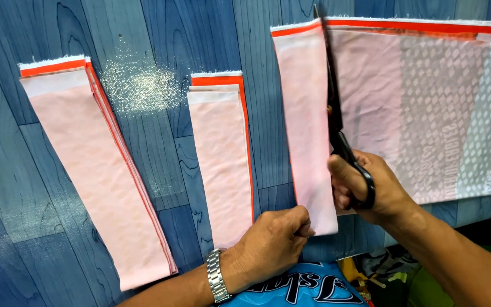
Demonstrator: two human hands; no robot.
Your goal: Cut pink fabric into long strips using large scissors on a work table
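The right hand (370, 190), fingers through the handles of black scissors (336, 122), is cutting a strip (308, 131) off the wide pink cloth (416, 108); the left hand (274, 244) pinches the strip's lower end. Next the blades must finish the straight cut to the orange edge. Two cut stacks (left (94, 170), middle (222, 159)) lie on the blue table (148, 40).

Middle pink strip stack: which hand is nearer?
Left. The left hand sits at the lower end of the middle strip stack; the right hand holds scissors farther right.

Blue wood-grain tabletop (143, 34) (glossy), bright light glare (134, 79) near its upper left
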